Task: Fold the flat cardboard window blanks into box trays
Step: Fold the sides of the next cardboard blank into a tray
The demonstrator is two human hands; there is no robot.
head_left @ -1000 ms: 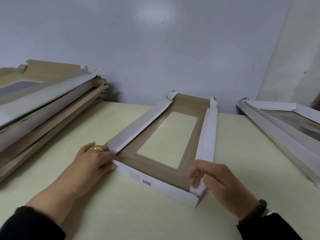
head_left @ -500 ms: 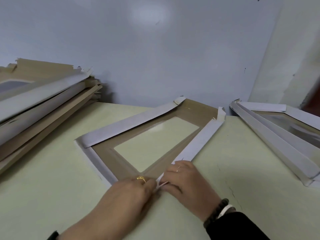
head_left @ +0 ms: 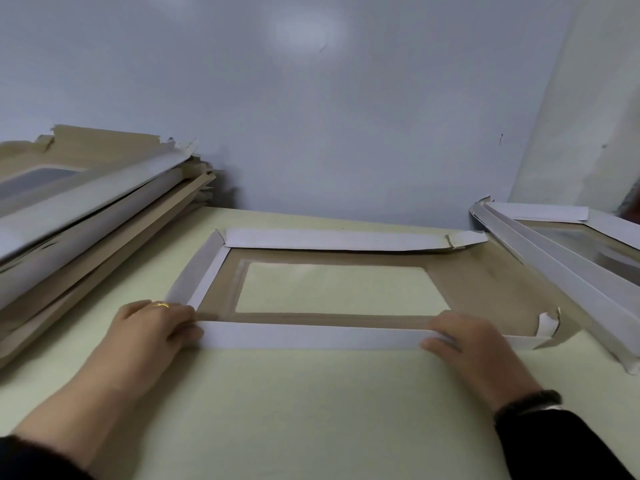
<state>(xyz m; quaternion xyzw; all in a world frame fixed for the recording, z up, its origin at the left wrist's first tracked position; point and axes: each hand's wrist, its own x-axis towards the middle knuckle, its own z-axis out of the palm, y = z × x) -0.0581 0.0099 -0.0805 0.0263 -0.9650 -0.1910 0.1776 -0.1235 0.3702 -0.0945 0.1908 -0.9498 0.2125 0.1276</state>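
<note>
- One brown cardboard window blank with white side flaps (head_left: pixel 485 289) lies in the middle of the pale green table (head_left: pixel 294 410), long side toward the person, clear window panel down against the tabletop.
- Left hand (head_left: pixel 152 327) rests on the near-left corner with fingers curled over the end of the near white flap (head_left: pixel 311 336). Right hand (head_left: pixel 464 336) holds the same flap further right, fingers wrapped over its top edge. So both hands are gripping, not open.
- Progress on this one, I'd say roughly halfway: near, far and left flaps are folded up or over, but the right end looks unfinished, with a small corner tab (head_left: pixel 549 323) curling up loose and no right wall standing.
- The far-right corner tab also sticks out flat, so the corners aren't locked yet.
- Counts: one blank in hand, one tall leaning stack of unfolded blanks (head_left: pixel 86 216) at left, too blurry and overlapped to count the sheets.
- At right there's a pile of folded white trays (head_left: pixel 561 268); I can make out maybe two, hard to say since it's cut off by the frame edge.
</note>
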